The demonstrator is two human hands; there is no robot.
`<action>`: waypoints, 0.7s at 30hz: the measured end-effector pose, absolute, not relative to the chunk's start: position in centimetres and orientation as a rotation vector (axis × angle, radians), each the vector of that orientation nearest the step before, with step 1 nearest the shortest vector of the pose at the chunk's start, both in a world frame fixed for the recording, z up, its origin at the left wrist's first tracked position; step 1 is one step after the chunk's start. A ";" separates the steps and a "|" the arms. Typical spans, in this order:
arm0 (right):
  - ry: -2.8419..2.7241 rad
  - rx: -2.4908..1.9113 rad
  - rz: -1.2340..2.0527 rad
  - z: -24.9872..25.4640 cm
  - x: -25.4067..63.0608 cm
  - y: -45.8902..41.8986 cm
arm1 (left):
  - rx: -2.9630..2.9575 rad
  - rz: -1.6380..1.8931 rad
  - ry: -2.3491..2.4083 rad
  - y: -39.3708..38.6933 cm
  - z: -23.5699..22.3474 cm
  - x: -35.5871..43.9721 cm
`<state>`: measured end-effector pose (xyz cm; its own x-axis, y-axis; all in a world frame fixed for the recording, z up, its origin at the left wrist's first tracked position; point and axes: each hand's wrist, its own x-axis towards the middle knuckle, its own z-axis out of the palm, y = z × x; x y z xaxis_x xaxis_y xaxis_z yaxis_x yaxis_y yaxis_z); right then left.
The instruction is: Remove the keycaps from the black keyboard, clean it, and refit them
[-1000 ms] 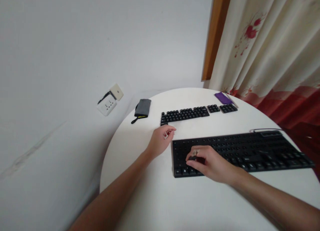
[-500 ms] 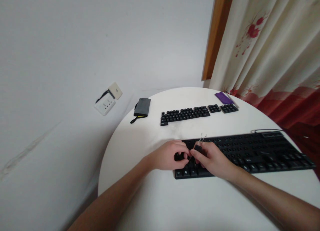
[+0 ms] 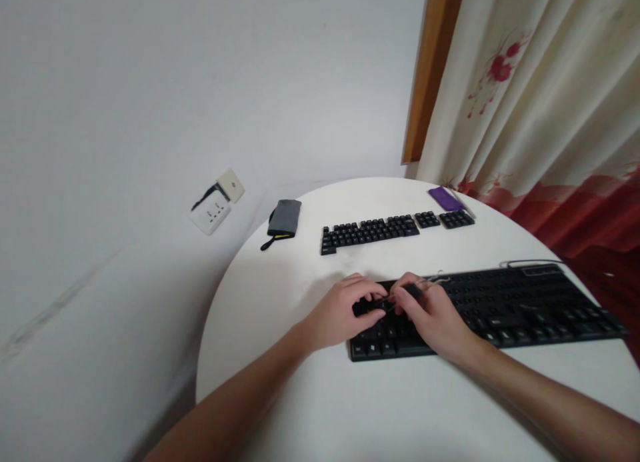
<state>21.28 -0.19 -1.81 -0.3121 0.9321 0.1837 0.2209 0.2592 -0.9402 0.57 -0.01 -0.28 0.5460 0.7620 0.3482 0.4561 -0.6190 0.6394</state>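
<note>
A black keyboard (image 3: 505, 315) lies on the white round table, with many of its upper keycaps off. My right hand (image 3: 430, 309) is closed on a wire keycap puller with a black handle (image 3: 414, 291). Thin wires stick out of the handle on both sides, one pair toward my left hand. My left hand (image 3: 345, 312) is curled over the keyboard's left end, thumb and fingertips close together around the puller's left wire end. Something small and dark sits there, too blurred to name.
Removed black keycaps (image 3: 370, 233) stand in grouped rows farther back on the table (image 3: 280, 289). A grey pouch (image 3: 285, 218) lies back left, a purple cloth (image 3: 445, 199) back right. The keyboard's cable (image 3: 530, 262) curves behind it. A wall with sockets (image 3: 211, 212) is at left.
My right hand has tilted the puller from upright to nearly flat, its far wires now pointing right. My left fingers have opened slightly and moved toward the puller's left wire end.
</note>
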 end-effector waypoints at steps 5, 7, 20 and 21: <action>-1.659 -1.074 1.192 -1.6 21.3 -0.1 | 2.491 0.899 0.925 -0.2 -0.3 1.2; -1.668 -1.083 1.169 -1.6 21.3 -0.1 | 2.582 0.843 0.953 -0.3 -0.3 1.2; -1.724 -1.124 1.122 -1.4 21.3 0.1 | 2.775 0.827 1.011 0.0 -0.6 1.1; -1.735 -1.124 1.112 -1.5 21.3 0.1 | 2.771 0.824 1.005 0.1 -0.6 1.1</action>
<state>21.33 0.08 -1.46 -0.3109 0.9399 0.1410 0.2642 0.2280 -0.9371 1.13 0.10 -0.59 0.6397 0.6155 0.4604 0.5721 -0.7813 0.2496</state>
